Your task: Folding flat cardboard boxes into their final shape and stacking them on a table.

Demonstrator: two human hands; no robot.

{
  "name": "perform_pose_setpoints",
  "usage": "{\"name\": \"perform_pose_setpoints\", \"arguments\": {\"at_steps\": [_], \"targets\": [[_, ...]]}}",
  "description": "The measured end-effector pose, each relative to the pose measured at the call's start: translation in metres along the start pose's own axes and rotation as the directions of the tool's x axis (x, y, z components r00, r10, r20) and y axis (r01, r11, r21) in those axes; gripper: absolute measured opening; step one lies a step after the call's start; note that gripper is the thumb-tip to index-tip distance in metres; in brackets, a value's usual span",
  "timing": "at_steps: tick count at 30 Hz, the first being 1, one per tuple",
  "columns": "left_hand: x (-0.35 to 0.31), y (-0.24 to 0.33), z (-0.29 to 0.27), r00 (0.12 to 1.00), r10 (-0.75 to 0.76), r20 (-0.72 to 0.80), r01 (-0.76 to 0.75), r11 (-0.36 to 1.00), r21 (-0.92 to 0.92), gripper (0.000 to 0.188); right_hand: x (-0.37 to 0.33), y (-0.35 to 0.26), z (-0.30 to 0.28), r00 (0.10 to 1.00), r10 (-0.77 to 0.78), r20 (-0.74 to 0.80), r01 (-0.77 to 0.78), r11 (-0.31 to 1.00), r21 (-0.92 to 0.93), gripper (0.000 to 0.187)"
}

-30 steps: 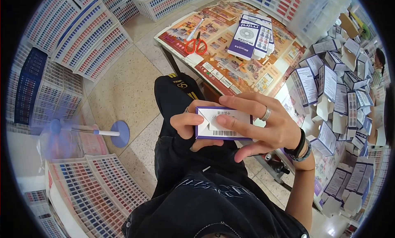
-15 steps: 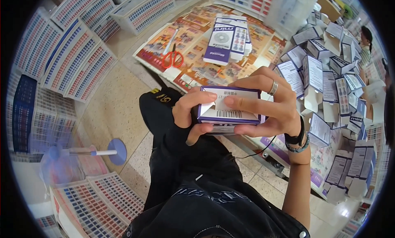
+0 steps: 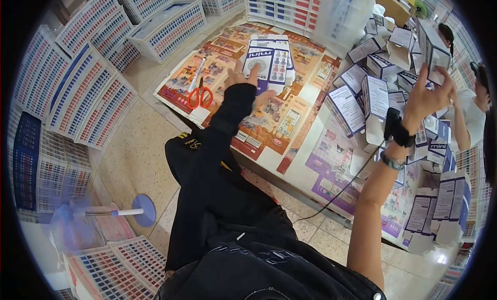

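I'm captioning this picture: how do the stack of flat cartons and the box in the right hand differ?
The stack of flat cartons lies on the table, while the box is held up in the right hand.
The stack is several flattened pieces; the box is a single one, folded into shape.
Both show white areas with darker print.
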State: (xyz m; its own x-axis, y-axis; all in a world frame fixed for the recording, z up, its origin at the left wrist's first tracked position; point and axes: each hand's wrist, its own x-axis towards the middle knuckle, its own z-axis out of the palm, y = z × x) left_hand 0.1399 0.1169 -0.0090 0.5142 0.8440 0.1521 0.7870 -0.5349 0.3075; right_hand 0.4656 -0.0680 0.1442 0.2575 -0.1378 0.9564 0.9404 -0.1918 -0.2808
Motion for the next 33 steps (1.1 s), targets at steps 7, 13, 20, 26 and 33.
{"name": "perform_pose_setpoints", "arguments": {"at_steps": [7, 13, 20, 26, 33], "targets": [[0.023, -0.004, 0.024, 0.98, -0.194, 0.043, 0.194, 0.981, 0.006, 0.125, -0.034, 0.057, 0.045, 0.87, 0.082, 0.486, -0.104, 0.994, 0.019, 0.036], [-0.017, -0.017, 0.003, 0.978, -0.066, -0.199, 0.014, 0.967, -0.254, 0.13, -0.04, 0.02, 0.036, 0.758, -0.199, 0.621, 0.22, 0.975, 0.043, 0.035], [-0.165, 0.002, -0.042, 0.975, -0.137, -0.176, -0.04, 0.669, -0.742, 0.117, -0.084, -0.186, -0.022, 0.319, -0.385, 0.866, -0.618, 0.609, 0.498, 0.08], [-0.212, -0.001, -0.056, 0.997, -0.053, -0.062, -0.046, 0.258, -0.965, 0.113, -0.127, -0.226, -0.067, 0.347, -0.487, 0.801, -0.794, 0.302, 0.527, 0.081], [-0.255, -0.012, -0.061, 0.992, 0.105, -0.074, -0.054, -0.188, -0.981, 0.12, -0.129, -0.265, -0.09, 0.454, -0.689, 0.565, -0.287, 0.487, 0.825, 0.067]]}}
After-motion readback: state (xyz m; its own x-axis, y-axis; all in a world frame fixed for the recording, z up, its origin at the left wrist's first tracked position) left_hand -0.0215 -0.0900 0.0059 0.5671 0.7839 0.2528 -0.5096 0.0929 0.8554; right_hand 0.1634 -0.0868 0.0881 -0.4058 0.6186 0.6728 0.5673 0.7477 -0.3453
